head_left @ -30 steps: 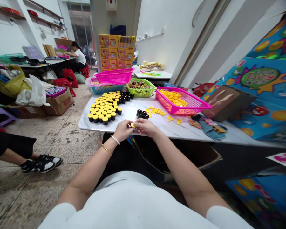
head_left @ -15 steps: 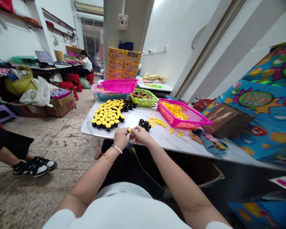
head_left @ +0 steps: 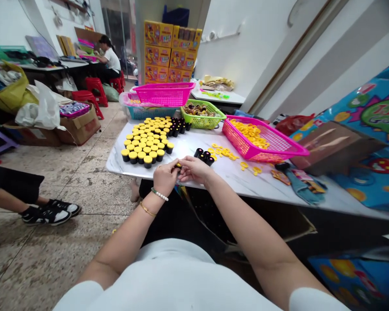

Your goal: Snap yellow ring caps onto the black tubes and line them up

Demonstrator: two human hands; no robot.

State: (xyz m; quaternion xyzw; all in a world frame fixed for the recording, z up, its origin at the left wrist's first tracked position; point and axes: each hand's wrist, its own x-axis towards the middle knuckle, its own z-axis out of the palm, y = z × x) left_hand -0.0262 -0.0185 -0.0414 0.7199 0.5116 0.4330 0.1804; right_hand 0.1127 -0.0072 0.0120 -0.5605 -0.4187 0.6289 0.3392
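Note:
Near the table's front edge, both hands meet around a small black container with a yellow top (head_left: 179, 164), mostly covered by fingers. My left hand (head_left: 165, 177) is closed on it from the left. My right hand (head_left: 196, 169) pinches its top with thumb and index finger, the lower fingers loosely curved. Just beyond the right hand stands a small group of black containers (head_left: 205, 156). To the left are many black containers with yellow caps (head_left: 147, 160), in a packed cluster. Black pieces without yellow caps (head_left: 178, 126) stand behind it. Loose yellow ring-shaped pieces (head_left: 225, 152) lie to the right.
A pink basket (head_left: 278, 151) of yellow pieces sits right, a green basket (head_left: 210, 123) behind. Another pink basket (head_left: 165, 95) rests on a blue one. A cardboard box (head_left: 337, 149) stands far right. A seated person (head_left: 110, 60) is at the back; someone's shoes (head_left: 53, 214) show left.
The view has tilted down and come closer to the table. Both hands stay together at the container; the right hand's lower fingers have loosened and opened out, and less yellow shows between the hands.

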